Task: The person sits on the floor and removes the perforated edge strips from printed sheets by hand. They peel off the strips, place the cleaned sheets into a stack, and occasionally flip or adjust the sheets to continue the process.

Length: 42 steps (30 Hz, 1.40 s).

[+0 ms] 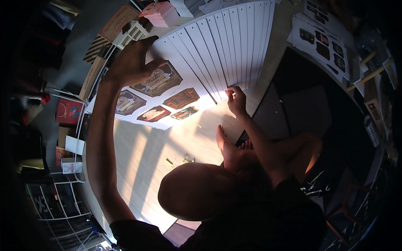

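A large white sheet (197, 54) lies on the wooden floor, its far part cut into long narrow strips that fan out. Its near part carries several ornate, dark printed pictures (157, 81). My left hand (132, 62) is stretched far out over the sheet's left edge, fingers apart and thumb beside the biggest picture; I cannot tell whether it presses down. My right hand (235, 99) pinches the near end of one white strip (228, 90) between thumb and fingertips. My bare foot (226, 148) rests on the floor just below that hand.
A dark mat (301, 104) lies to the right. More printed sheets (322, 39) are stacked at the top right, and a pile of cards (161, 12) at the top. Boxes and a red package (69, 111) crowd the left. A small gold bit (187, 159) lies on the floor.
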Tool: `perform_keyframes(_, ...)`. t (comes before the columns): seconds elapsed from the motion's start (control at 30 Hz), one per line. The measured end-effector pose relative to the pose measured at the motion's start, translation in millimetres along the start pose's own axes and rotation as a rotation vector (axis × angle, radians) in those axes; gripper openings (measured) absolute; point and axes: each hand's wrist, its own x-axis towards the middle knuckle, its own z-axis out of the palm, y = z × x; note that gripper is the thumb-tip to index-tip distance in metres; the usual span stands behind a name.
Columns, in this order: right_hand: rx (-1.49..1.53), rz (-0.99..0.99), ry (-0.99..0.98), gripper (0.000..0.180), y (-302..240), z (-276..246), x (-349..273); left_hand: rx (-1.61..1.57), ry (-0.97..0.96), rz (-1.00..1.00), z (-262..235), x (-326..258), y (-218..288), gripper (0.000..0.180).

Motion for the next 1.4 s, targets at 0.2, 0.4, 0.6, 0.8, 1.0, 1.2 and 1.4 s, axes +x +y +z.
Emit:
perform_keyframes(0.2, -0.019, -0.036, -0.059, 0.011, -4, -5, 5, -0.046, -0.112, -0.068, -5, 3, -6, 0.074)
perform_keyframes(0.4, 0.020, 0.018, -0.037, 0.015, -11, 0, 3, -0.030, -0.126, -0.078, -6, 2, -6, 0.072)
perform_keyframes(0.6, 0.014, 0.002, -0.036, 0.016, -11, -1, 3, 0.013, -0.088, -0.019, -4, 2, -9, 0.073)
perform_keyframes(0.8, 0.048, -0.040, -0.007, 0.023, -15, 2, -10, -0.020, -0.107, -0.066, -5, 2, -4, 0.073)
perform_keyframes(1.0, 0.068, -0.004, -0.054, 0.021, -28, 19, -16, -0.065, -0.101, -0.061, -2, 3, -3, 0.068)
perform_keyframes(1.2, 0.146, 0.020, -0.118, 0.015, -20, 24, -9, -0.097, -0.055, -0.030, -6, 1, 1, 0.063)
perform_keyframes(1.4, 0.113, 0.004, -0.112, 0.014, -27, 20, -8, -0.078, -0.025, 0.001, -4, -1, -2, 0.060)
